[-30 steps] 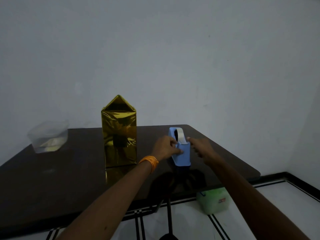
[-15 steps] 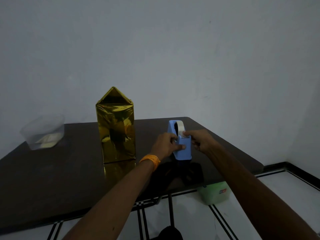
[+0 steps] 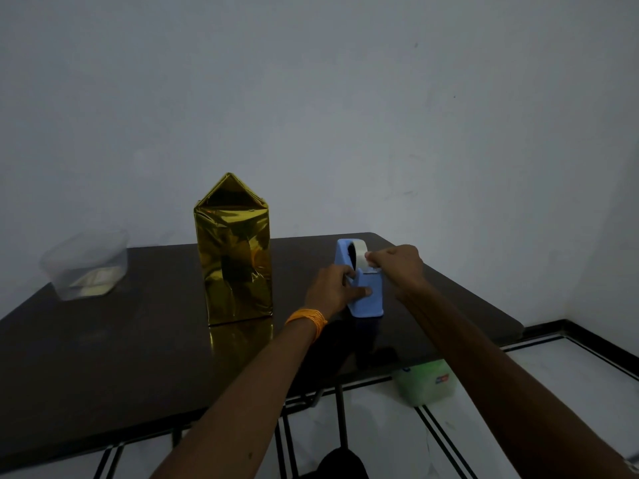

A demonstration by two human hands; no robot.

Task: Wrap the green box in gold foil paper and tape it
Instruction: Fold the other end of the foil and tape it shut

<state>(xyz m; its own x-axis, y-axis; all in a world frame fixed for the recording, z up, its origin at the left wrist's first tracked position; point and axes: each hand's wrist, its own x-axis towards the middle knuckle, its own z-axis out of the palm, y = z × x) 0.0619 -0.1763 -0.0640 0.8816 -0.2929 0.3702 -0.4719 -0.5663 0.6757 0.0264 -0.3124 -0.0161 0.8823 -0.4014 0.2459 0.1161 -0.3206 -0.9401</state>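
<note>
The box [image 3: 235,257] stands upright on the dark table [image 3: 138,357], fully covered in gold foil, with a triangular flap sticking up at its top. No green shows. To its right sits a blue tape dispenser [image 3: 367,292] holding a roll of pale tape. My left hand [image 3: 333,288], with an orange band at the wrist, grips the dispenser's left side. My right hand [image 3: 397,267] pinches the tape end at the dispenser's cutter.
A clear plastic tub [image 3: 86,264] with pale scraps inside stands at the table's back left. A green container [image 3: 427,382] sits on the white tiled floor under the table's right edge. The wall is close behind the table.
My right hand has closed on the tape end at the cutter, where earlier it was only reaching toward the dispenser. My left hand stays on the dispenser. The view has tilted up slightly.
</note>
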